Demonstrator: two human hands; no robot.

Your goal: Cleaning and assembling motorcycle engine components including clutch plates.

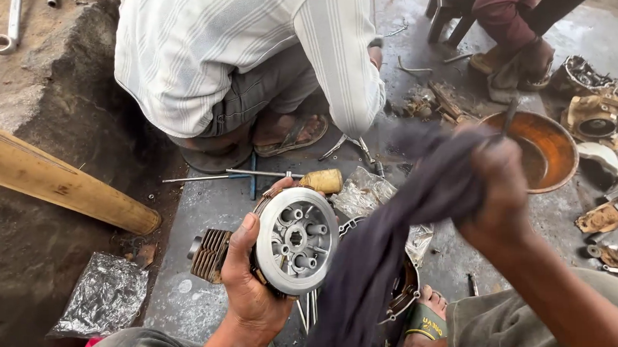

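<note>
My left hand point(245, 279) grips a round silver clutch hub point(297, 240) by its left edge, its face with several posts turned toward me. My right hand point(497, 194) is closed on a dark purple-grey cloth point(385, 247), which hangs down and left from the fist and drapes beside the hub's right side. Under the hub lie a finned engine part point(209, 254) and a round engine cover point(404, 293), partly hidden by the cloth.
Another person in a striped shirt point(244, 49) squats just ahead. A rusty metal bowl point(543, 148) sits to the right among greasy engine parts point(595, 113). A wooden handle point(52, 178) lies over a stone block at left. Foil wrap point(106, 297), long bolts point(237, 174).
</note>
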